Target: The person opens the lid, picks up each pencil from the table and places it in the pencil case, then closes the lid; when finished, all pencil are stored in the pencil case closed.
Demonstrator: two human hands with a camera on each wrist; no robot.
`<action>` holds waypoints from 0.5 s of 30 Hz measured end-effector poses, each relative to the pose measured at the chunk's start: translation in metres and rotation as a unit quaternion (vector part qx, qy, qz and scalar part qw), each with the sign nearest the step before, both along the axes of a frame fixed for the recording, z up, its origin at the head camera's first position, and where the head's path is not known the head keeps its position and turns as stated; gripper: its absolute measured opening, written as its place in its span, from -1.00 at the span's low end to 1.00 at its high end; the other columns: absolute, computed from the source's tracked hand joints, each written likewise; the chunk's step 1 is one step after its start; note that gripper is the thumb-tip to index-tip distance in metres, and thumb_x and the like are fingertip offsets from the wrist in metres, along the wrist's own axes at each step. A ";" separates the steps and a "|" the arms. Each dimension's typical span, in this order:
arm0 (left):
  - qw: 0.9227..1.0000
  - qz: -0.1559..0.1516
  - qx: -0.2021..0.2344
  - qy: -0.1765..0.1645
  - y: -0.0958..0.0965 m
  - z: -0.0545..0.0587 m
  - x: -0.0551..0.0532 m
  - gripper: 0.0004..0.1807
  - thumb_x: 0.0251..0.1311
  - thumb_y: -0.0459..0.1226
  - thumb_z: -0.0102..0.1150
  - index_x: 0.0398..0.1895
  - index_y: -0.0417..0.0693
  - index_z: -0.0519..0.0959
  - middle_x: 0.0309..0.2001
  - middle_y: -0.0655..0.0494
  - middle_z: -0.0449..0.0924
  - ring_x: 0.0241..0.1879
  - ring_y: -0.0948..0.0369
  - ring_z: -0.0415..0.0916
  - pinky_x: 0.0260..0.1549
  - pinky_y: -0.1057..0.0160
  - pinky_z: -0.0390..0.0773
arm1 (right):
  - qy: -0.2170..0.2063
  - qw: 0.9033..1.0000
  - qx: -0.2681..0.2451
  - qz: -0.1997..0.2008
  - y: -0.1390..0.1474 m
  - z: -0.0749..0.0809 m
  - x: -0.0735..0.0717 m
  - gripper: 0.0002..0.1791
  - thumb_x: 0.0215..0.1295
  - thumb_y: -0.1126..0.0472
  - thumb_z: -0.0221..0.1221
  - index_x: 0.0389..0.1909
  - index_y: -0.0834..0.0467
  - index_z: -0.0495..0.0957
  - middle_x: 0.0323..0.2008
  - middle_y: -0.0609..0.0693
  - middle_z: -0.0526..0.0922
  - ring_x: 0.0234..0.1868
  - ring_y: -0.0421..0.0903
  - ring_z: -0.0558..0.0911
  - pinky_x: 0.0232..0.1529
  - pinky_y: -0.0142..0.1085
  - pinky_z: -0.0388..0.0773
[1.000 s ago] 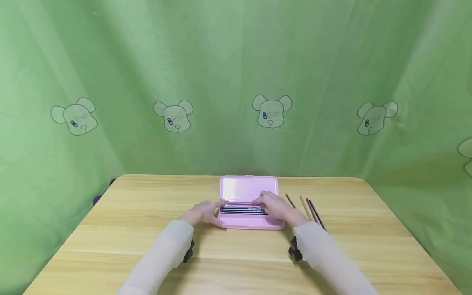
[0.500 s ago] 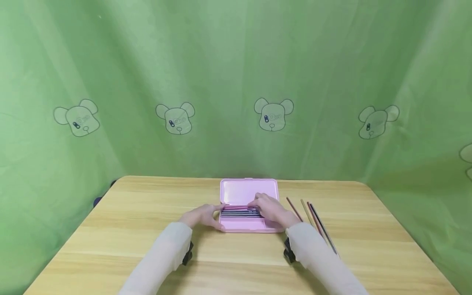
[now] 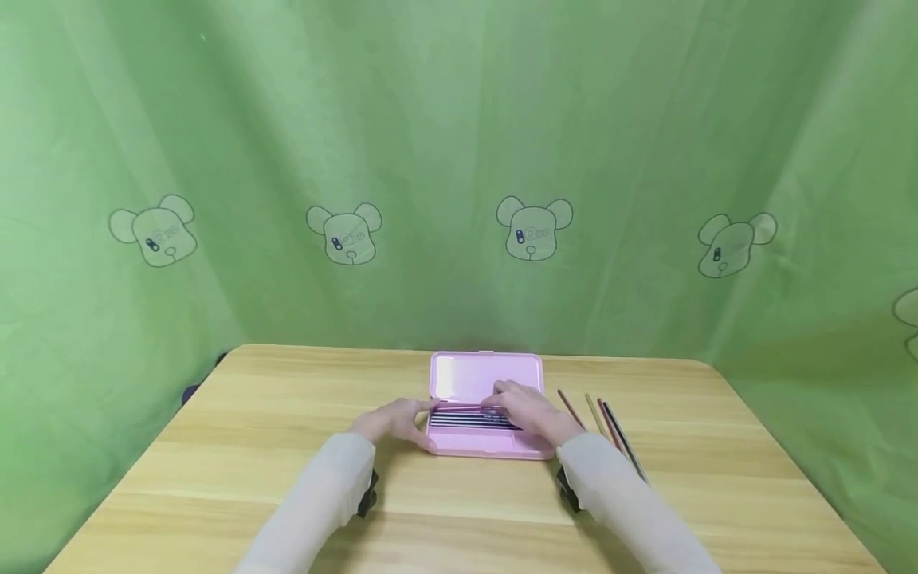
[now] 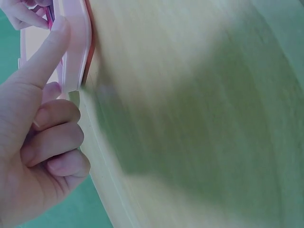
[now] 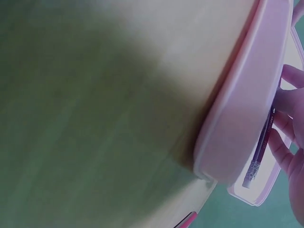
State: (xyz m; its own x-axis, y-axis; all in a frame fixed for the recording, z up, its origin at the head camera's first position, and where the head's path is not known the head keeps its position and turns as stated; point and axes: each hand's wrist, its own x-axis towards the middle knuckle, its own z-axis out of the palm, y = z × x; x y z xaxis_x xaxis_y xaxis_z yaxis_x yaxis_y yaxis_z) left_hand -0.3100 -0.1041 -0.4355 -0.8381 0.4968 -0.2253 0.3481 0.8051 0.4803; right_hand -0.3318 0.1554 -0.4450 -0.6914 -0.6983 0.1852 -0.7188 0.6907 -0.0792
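A pink pencil case (image 3: 459,376) lies with its lid raised at the back of the table. Several dark pencils (image 3: 466,419) lie side by side in its base. My left hand (image 3: 394,421) grips the case's left end, thumb and index finger on its walls; the other fingers curl in the left wrist view. Over the right part of the case, my right hand (image 3: 527,410) pinches a red pencil (image 5: 262,147) with an eraser end. That pencil lies along the rear of the base, behind the dark ones; my right hand hides part of it.
To the right of the case, a dark red pencil (image 3: 570,406), a yellow pencil (image 3: 594,413), a red pencil (image 3: 610,426) and a black pencil (image 3: 625,441) lie loose on the wooden table (image 3: 301,391). A green curtain (image 3: 430,159) hangs behind.
My right hand has shifted slightly left, and the red pencil now shows more clearly along the rear of the case. My left hand keeps its grip on the left end.
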 end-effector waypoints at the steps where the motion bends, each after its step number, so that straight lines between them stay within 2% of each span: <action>1: 1.000 -0.002 -0.001 0.004 0.000 -0.001 0.000 -0.01 -0.21 0.00 0.41 0.36 0.01 0.16 0.30 -0.18 0.19 0.28 -0.09 0.16 0.24 -0.03 0.19 | 0.003 1.000 0.003 -0.001 0.001 -0.001 -0.001 -0.68 0.19 0.39 0.09 -0.11 0.02 0.64 -0.45 -0.12 0.43 -0.42 -0.23 0.41 -0.35 -0.40 0.47; 7: 1.000 -0.004 -0.003 0.018 0.002 0.000 0.002 -0.02 -0.22 0.01 0.40 0.34 0.00 0.19 0.28 -0.21 0.22 0.26 -0.10 0.19 0.23 -0.04 0.22 | 0.012 1.000 0.006 -0.009 0.002 -0.002 -0.001 -0.66 0.18 0.38 0.11 -0.10 -0.02 0.63 -0.45 -0.15 0.42 -0.43 -0.24 0.39 -0.38 -0.43 0.46; 15: 1.000 -0.003 0.005 0.010 0.001 0.003 0.007 -0.02 -0.21 -0.02 0.40 0.34 -0.04 0.18 0.29 -0.21 0.20 0.27 -0.10 0.17 0.24 -0.03 0.20 | 0.007 1.000 -0.007 -0.008 0.001 -0.003 0.003 -0.66 0.17 0.39 0.11 -0.11 -0.01 0.64 -0.47 -0.15 0.41 -0.43 -0.23 0.40 -0.36 -0.39 0.47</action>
State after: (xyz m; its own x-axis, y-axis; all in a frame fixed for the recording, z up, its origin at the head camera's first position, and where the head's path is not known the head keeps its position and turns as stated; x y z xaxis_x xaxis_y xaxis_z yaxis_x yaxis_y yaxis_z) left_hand -0.3034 -0.1032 -0.4326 -0.8393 0.5041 -0.2036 0.3625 0.7980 0.4815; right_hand -0.3292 0.1564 -0.4477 -0.7000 -0.6844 0.2040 -0.7086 0.7011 -0.0792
